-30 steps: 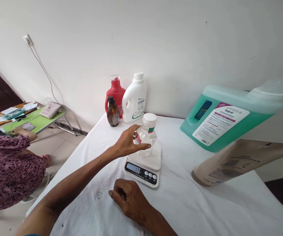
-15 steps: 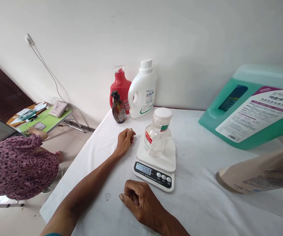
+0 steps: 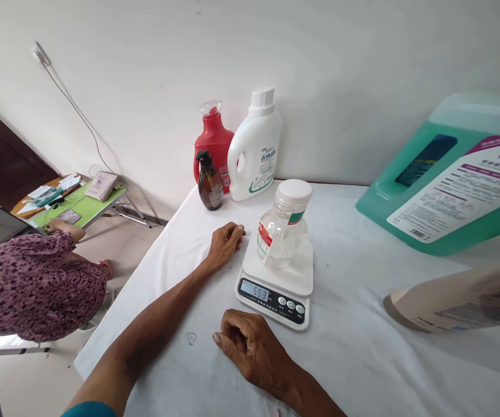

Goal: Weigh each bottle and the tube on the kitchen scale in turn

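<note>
A small clear bottle with a white cap and a red and green label stands on a white digital scale whose display shows digits. My left hand rests on the white tablecloth just left of the scale, fingers loosely curled, holding nothing and apart from the bottle. Near the table's front, below the scale, lies my right hand, curled into a loose fist with nothing in it.
A dark brown pump bottle, a red jug and a white jug stand against the wall. A large green jug and a tan pouch lie at the right. A person in a patterned top sits at the left by a green table.
My left hand let go of the clear bottle and drew back to the cloth left of the scale. The scale reading went up. The view shifted slightly.
</note>
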### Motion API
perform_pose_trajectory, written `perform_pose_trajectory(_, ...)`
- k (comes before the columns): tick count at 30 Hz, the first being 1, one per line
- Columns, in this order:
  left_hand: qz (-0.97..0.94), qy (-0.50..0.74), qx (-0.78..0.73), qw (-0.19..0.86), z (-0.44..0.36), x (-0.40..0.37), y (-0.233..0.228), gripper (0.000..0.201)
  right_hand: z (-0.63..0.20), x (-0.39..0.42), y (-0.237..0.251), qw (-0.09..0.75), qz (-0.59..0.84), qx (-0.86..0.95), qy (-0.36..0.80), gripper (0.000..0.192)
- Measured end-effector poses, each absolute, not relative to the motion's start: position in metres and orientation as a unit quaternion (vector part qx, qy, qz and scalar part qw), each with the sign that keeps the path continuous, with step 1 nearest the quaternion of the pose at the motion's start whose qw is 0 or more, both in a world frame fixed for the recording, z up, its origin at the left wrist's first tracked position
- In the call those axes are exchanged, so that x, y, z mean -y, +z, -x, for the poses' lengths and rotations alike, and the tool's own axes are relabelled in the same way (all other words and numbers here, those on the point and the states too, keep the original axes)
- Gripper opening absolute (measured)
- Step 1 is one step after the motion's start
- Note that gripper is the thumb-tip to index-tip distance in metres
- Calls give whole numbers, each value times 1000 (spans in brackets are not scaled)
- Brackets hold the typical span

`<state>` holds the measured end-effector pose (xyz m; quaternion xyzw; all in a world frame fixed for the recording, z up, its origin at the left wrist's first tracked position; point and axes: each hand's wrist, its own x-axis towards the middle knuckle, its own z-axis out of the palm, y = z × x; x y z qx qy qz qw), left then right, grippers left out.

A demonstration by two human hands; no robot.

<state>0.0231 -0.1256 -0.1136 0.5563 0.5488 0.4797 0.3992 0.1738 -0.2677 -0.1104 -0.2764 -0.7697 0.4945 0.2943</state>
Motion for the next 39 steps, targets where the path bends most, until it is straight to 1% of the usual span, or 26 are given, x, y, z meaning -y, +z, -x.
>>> perform_pose_trajectory(10,-578,451,-564,379,-24,127,-109,26,-174,269,-108,292,280,761,508,28)
perform_pose_trajectory(26,-588,444,-568,366,-23,126,-113,24,-173,267,-110,295,280,762,504,28)
perform_pose_trajectory(30,-583,446,-565,378,-24,127,-112,30,-173,267,-110,292,280,759,509,28)
perform_pose_trajectory(34,-554,496,-527,412,-22,129,-106,50,-173,266,-112,300,281,756,510,27)
perform_pose_trajectory(39,-602,551,-447,366,-23,140,-81,66,-172,265,-116,315,278,747,516,26)
